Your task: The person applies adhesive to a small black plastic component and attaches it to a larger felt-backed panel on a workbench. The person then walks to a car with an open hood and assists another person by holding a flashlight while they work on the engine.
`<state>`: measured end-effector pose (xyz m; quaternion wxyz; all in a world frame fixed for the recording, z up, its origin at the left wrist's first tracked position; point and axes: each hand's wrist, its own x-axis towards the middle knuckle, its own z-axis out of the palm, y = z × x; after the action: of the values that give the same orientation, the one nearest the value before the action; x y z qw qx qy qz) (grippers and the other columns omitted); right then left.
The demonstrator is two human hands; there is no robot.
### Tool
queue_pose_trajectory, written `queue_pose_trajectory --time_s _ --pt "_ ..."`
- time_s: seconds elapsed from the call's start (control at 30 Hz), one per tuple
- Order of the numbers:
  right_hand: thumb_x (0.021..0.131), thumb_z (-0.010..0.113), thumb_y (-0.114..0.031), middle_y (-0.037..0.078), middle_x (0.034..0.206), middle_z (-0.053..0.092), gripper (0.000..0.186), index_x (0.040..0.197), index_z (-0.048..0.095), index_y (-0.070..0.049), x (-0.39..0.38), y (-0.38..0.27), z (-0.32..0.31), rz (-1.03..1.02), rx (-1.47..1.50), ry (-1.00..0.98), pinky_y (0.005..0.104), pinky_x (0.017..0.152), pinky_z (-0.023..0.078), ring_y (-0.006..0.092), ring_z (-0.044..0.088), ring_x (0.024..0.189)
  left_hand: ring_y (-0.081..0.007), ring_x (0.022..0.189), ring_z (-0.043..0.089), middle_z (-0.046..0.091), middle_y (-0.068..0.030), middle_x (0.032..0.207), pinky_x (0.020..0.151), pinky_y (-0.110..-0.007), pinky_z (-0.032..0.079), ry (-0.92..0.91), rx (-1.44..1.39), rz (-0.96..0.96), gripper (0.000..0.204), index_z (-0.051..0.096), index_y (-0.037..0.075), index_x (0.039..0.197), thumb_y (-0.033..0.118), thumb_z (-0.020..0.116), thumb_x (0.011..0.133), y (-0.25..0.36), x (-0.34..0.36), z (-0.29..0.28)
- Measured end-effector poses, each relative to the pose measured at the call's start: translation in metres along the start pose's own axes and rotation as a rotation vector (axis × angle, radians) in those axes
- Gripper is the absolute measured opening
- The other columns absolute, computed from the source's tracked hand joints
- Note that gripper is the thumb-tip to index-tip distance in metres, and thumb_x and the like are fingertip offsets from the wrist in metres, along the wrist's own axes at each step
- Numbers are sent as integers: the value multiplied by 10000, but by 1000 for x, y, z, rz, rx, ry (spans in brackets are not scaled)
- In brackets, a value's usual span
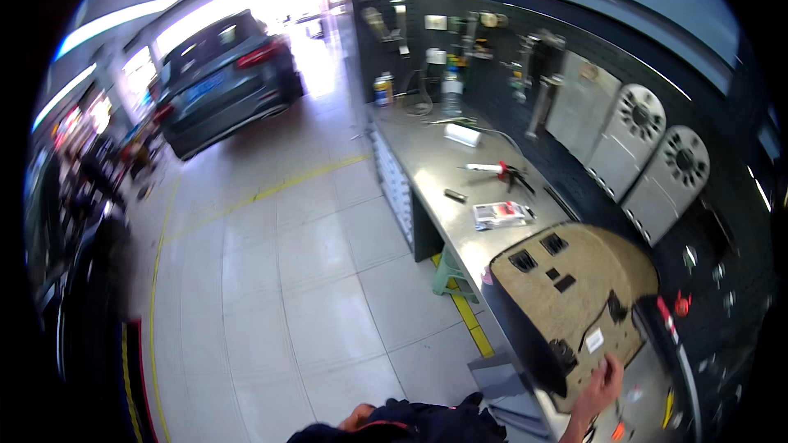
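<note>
Your right hand (pixel 603 384) is over the near end of the tan panel (pixel 591 279), its grip released and the fingers loosely bent; you cannot tell from this view whether it touches the surface. Your left hand (pixel 358 417) shows at the near edge beside your dark clothing (pixel 410 422), partly hidden, so its grip cannot be told. The panel lies on the near part of the desk (pixel 435 164), at the right, with black fittings on it and a white label (pixel 594 340) just beyond your right hand. Farther along the desk lie a flat package (pixel 502 214), a red-and-black caulking gun (pixel 501 170) and a white roll (pixel 462 134), with a clear bottle (pixel 451 94) near the far end. A green stool (pixel 450 275) stands left of the desk, and a dark car (pixel 226 82) is parked far left.
</note>
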<state>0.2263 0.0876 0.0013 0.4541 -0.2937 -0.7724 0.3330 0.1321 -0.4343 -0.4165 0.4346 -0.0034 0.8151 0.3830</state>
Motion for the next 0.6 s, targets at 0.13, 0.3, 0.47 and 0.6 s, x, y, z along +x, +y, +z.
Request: queue_pose_trajectory --time_s 0.13,0.3,0.47,0.6 --pt "949 680 -82 84 995 692 239 1185 680 -49 -31 -85 92 -333 -7 -141 343 725 541 238 662 846 -384 946 680 693 -255 1051 819 -486 513 107 -336 -237 513 688 7 1070 499 648 930 10 -9 -127" --pt "923 711 -90 127 986 695 244 1160 663 -55 -9 -173 134 -440 234 -96 401 704 561 322 691 826 -389 1022 657 670 -240 1136 879 -508 506 61 -331 -141 495 652 16 1153 465 648 946 109 48 -169" --pt "929 710 -99 99 952 682 211 1127 670 -39 -39 -168 130 -344 136 -30 392 682 550 310 681 815 -394 1099 634 646 -226 1221 939 -531 498 -42 -217 -108 492 617 24 1235 431 648 961 153 68 -180" --pt "925 714 -114 85 917 667 194 1109 677 -63 -81 -172 108 -348 15 46 394 680 548 302 673 810 -397 1160 615 628 -214 1289 987 -549 493 -92 -156 -107 501 588 31 1301 404 648 974 153 75 -201"
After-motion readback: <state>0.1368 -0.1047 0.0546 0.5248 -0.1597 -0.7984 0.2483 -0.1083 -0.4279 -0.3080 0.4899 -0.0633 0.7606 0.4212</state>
